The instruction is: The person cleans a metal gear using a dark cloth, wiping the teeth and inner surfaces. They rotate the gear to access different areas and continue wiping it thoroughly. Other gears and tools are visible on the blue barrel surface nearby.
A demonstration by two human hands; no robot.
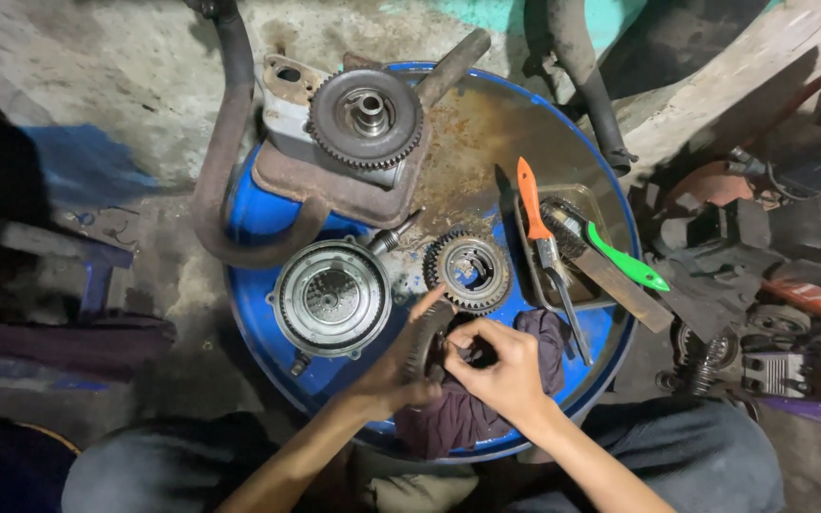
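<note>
My left hand [401,366] grips a dark toothed gear [427,340] on edge, its index finger stretched out over the rim. My right hand [498,364] pinches at the gear's centre with its fingertips. Both hands work over a dark purple rag [458,413] lying on the near side of a blue drum top [249,214]. Just beyond the hands lies a second round gear [468,271] flat on the drum. A round clutch-like housing [331,297] sits to the left of it.
A large gear on a metal engine part [365,118] stands at the drum's far side. A metal tray [563,249] holds an orange-handled brush [534,204] and a green-handled one [627,258]. Engine parts [772,285] crowd the floor at right.
</note>
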